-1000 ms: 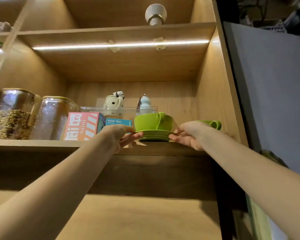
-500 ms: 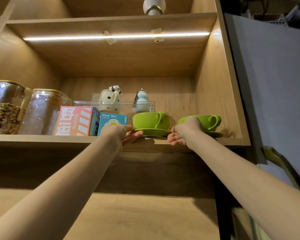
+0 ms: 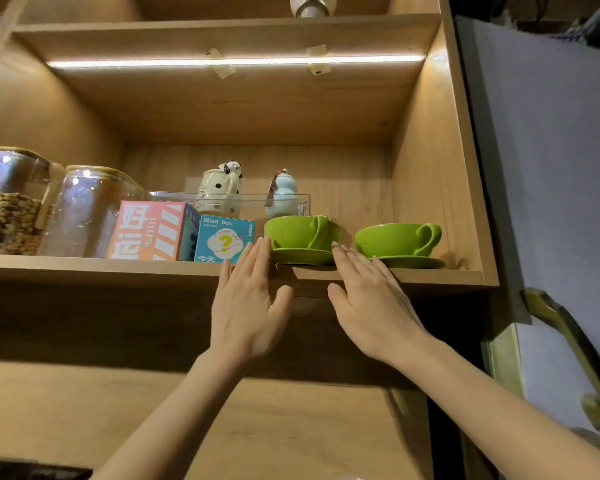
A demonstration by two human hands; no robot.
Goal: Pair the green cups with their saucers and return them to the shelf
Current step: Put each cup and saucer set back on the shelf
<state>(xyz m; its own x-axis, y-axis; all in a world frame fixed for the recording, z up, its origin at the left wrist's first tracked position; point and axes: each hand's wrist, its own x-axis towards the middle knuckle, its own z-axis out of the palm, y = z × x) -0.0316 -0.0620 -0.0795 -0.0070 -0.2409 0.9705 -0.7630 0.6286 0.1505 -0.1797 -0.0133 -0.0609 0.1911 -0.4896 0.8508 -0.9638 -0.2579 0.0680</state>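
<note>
Two green cups stand on green saucers on the wooden shelf (image 3: 84, 268). The left cup (image 3: 297, 232) sits on its saucer (image 3: 302, 257) near the shelf's front edge, handle turned toward me. The right cup (image 3: 395, 239) rests on its saucer (image 3: 413, 262) close to the right wall, handle to the right. My left hand (image 3: 248, 306) is open just left of the left saucer, fingertips by its rim. My right hand (image 3: 368, 303) is open just right of that saucer, fingers spread. Neither hand holds anything.
Left of the cups stand a blue "Blind Box" carton (image 3: 224, 239), a pink striped box (image 3: 151, 230) and two glass jars (image 3: 84, 209). Behind, a clear tray (image 3: 250, 199) holds a spotted ceramic pot (image 3: 220, 188) and a pale blue figurine (image 3: 284, 192). A grey panel (image 3: 551, 168) stands to the right.
Both hands let go of the left saucer, now set on the shelf, and drew back below the shelf edge with fingers opened. The camera view shifted, revealing the right cup fully.
</note>
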